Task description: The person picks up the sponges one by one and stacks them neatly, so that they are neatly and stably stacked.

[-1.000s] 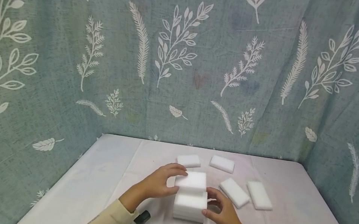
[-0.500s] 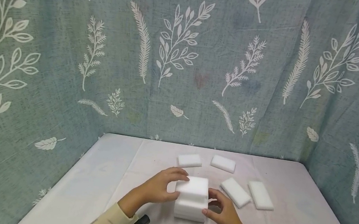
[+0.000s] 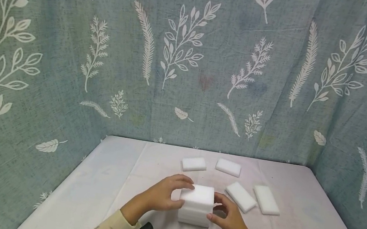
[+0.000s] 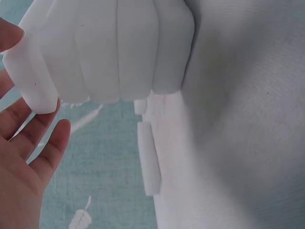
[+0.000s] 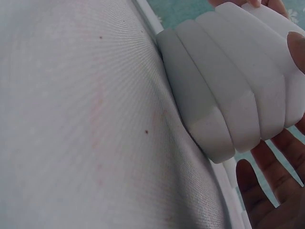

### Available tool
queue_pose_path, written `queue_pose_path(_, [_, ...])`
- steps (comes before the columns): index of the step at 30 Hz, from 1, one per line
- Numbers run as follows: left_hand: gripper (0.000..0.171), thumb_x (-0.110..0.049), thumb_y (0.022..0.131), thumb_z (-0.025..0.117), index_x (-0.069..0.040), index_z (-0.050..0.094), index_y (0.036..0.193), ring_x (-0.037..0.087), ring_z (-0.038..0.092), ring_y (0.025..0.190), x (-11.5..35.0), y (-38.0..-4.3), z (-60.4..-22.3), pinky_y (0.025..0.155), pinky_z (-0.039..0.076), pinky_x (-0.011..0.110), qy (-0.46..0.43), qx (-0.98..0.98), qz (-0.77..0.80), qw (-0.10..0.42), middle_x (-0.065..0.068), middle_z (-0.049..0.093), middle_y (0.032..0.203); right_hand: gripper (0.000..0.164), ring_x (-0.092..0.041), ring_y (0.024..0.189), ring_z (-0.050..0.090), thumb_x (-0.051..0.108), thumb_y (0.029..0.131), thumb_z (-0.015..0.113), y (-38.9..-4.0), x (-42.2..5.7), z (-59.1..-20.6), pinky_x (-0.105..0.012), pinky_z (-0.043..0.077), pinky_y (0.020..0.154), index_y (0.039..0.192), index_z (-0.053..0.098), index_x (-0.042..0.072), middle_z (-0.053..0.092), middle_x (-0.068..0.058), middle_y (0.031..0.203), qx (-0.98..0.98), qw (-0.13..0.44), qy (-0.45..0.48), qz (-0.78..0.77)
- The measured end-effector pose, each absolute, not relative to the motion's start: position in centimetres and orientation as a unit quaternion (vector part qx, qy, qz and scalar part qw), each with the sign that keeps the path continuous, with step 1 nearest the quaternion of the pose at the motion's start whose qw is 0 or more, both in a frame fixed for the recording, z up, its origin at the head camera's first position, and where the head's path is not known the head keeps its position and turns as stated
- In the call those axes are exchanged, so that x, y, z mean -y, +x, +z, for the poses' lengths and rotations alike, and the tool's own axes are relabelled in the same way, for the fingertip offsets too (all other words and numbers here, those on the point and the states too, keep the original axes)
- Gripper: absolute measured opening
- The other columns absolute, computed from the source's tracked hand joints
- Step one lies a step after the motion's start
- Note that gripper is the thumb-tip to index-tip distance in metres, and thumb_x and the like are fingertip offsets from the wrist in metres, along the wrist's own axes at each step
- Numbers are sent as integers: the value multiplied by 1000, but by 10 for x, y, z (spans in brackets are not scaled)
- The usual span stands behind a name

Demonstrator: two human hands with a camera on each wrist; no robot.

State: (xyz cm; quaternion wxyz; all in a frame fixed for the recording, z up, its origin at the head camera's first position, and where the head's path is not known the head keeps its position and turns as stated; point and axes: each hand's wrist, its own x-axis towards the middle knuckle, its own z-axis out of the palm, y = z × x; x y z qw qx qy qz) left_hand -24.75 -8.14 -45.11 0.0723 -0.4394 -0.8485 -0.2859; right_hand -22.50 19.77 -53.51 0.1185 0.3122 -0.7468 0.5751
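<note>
A stack of white sponges point(image 3: 193, 219), flat blocks laid one on another, stands at the front middle of the table in the head view. My left hand point(image 3: 167, 193) pinches the topmost sponge point(image 4: 31, 78) by its left end, thumb on the near side and fingers behind. That sponge lies against the layer beneath in the left wrist view. On the other side, my right hand point(image 3: 231, 222) grips the upper part of the stack, its thumb point(image 5: 298, 50) on the near face and fingers round the far one. The lower layers sit even with each other.
Several loose white sponges lie flat behind the stack: one at the back point(image 3: 194, 164), another beside it point(image 3: 228, 167), and two to the right, one slanted point(image 3: 240, 196) and one farther out point(image 3: 266, 199). A patterned cloth point(image 3: 189, 72) hangs behind the table point(image 3: 109, 174).
My left hand has come down with the top sponge, from a raised spot slightly to the left and behind onto the stack. The right hand stays almost still.
</note>
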Motion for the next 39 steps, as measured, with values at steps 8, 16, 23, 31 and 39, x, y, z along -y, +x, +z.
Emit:
queue_pose_path(8, [43, -22, 81, 67, -21, 65, 124, 13, 48, 125, 81, -245, -453, 101, 43, 42, -439, 848, -290, 68, -9, 53, 132, 54, -18, 98, 61, 10, 78, 80, -225, -198, -534, -39, 56, 77, 127, 58, 5, 65, -5, 109, 751, 117, 307, 573])
queue_pose_path(16, [42, -22, 81, 67, -21, 65, 123, 14, 49, 124, 80, -243, -453, 100, 44, 42, -448, 841, -296, 74, -7, 55, 131, 56, -18, 99, 61, 7, 77, 80, -226, -199, -535, -39, 56, 77, 128, 56, 2, 65, -7, 110, 745, 123, 315, 574])
queue_pose_path(23, [42, -24, 83, 67, -19, 65, 124, 15, 49, 124, 81, -242, -455, 100, 44, 42, -456, 836, -295, 77, -3, 55, 131, 60, -17, 99, 60, -2, 74, 79, -222, -196, -528, -45, 56, 75, 128, 53, -6, 64, -13, 110, 753, 133, 309, 566])
queue_pose_path(31, [42, -21, 82, 68, -18, 65, 124, 14, 49, 124, 82, -241, -456, 100, 44, 42, -454, 834, -305, 69, -3, 55, 131, 56, -17, 98, 60, -3, 76, 77, -206, -192, -501, -48, 55, 75, 125, 52, -10, 63, -17, 108, 752, 119, 309, 569])
queue_pose_path(39, [42, -21, 81, 68, -21, 66, 123, 13, 48, 124, 82, -242, -456, 100, 44, 41, -450, 837, -302, 74, -7, 54, 132, 57, -16, 99, 60, -2, 77, 77, -218, -194, -523, -45, 55, 76, 128, 53, -6, 63, -15, 110, 750, 122, 312, 570])
